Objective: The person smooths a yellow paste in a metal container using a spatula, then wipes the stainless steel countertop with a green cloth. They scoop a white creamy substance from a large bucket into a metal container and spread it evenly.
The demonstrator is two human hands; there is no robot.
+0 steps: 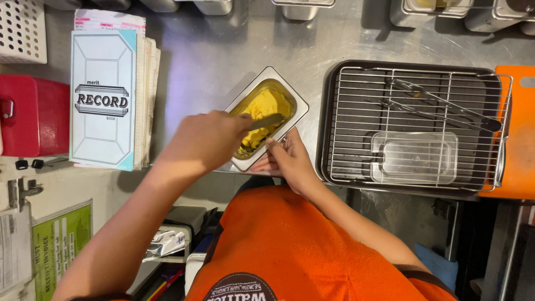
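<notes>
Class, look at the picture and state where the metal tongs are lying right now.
In the head view the metal tongs lie on the wire rack over the dark tray at the right, just above the clear plastic container.

My left hand [203,142] hides the knife [266,121] handle; I can't see the grip. The metal pan's [293,102] near corner sits behind my right hand [290,161]. Steel containers [301,8] are cropped at the top edge, the orange board [518,139] at the right edge.

Steel container [295,103] of yellow paste sits angled on the counter; knife blade [266,121] lies across it
</notes>
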